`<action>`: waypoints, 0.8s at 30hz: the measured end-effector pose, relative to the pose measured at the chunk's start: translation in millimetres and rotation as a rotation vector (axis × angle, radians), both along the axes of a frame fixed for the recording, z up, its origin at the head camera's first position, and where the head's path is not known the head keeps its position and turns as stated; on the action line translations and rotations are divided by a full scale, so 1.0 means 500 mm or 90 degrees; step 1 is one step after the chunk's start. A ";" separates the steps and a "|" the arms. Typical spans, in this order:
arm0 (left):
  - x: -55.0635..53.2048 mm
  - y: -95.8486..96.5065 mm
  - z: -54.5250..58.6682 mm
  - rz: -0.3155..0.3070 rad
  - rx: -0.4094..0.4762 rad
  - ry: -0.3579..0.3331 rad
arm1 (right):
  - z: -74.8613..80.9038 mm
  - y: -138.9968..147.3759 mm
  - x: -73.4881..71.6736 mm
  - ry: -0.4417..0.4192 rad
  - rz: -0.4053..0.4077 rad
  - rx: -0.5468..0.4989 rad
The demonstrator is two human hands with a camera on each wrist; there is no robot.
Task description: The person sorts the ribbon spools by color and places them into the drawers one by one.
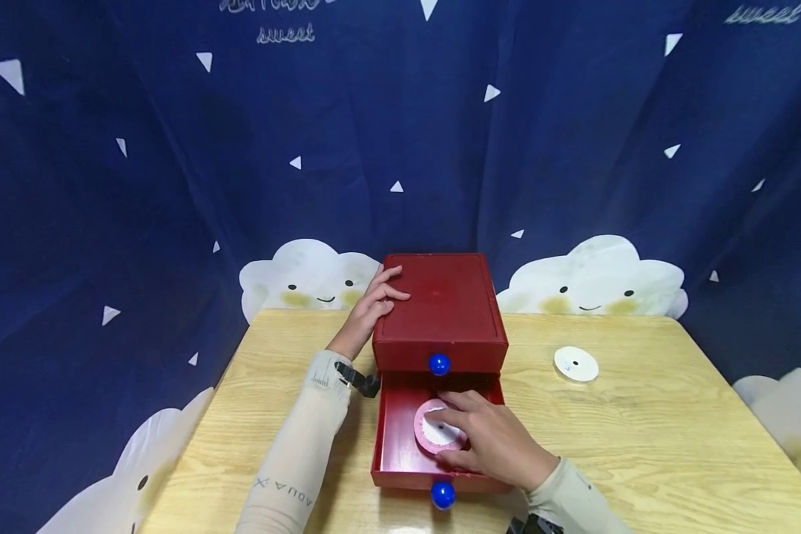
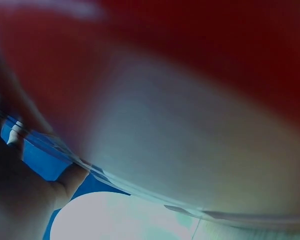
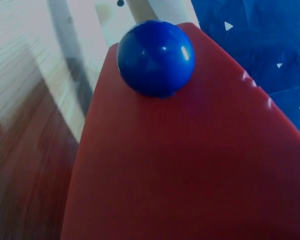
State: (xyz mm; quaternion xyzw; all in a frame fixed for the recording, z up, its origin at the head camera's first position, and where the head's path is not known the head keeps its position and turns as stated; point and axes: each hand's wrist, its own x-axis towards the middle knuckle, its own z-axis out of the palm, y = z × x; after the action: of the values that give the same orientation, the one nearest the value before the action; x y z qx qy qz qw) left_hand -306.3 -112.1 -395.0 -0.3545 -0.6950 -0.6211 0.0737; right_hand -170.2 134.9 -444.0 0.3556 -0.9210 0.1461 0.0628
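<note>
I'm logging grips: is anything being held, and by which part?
The right hand appears to hold the pink roll by its rim; the left hand rests on the red cabinet.

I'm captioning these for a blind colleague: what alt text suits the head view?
A person's right hand reaches into the open lower drawer of a red box, fingers curved around a pink-and-white spool. The left hand rests against the box's top left edge. A white disc lies on the wooden table to the right.
</note>
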 end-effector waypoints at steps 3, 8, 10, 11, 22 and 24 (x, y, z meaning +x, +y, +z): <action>0.002 0.001 -0.003 -0.002 -0.002 0.000 | 0.000 0.001 0.003 -0.005 0.001 -0.001; 0.000 0.004 -0.001 -0.005 0.002 -0.006 | 0.004 0.004 0.002 0.001 -0.014 -0.024; -0.002 0.006 -0.001 -0.007 0.005 -0.012 | 0.007 0.005 0.002 0.003 -0.027 -0.046; -0.003 0.007 -0.001 -0.008 0.005 -0.013 | 0.008 0.005 0.002 0.002 -0.034 -0.057; 0.002 0.004 -0.004 -0.005 0.005 -0.011 | 0.026 0.016 0.033 0.037 -0.029 -0.168; 0.002 0.004 -0.003 -0.002 0.008 -0.011 | 0.033 0.020 0.047 0.054 -0.029 -0.185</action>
State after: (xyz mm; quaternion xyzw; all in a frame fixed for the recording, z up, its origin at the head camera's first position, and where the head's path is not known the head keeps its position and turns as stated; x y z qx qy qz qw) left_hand -305.1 -110.3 -396.3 -0.3498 -0.6908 -0.6290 0.0687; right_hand -146.9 144.8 -427.3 0.3276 -0.8944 0.2615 0.1560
